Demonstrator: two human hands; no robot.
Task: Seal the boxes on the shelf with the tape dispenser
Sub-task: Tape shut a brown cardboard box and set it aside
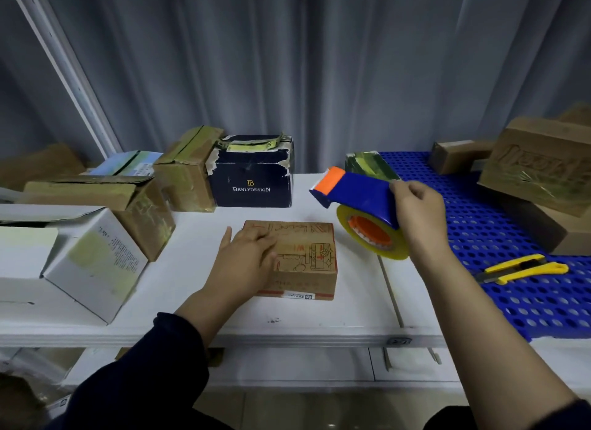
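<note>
Knife [524, 268] on mat [486, 231] | left hand [246, 260] flat on box [308, 256] | right hand [419, 212] grips dispenser [358, 192]

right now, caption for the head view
Left hand rests on a cardboard box; right hand holds the tape dispenser beside it

On the shelf [319, 321] a flat box [307, 256] lies under the left hand [246, 256], with the tape dispenser [361, 205] in the right hand [419, 212] just right of it, a lettered box [254, 176] behind, and seemingly a knife [524, 268] on the perforated mat [479, 234] farther right.
</note>
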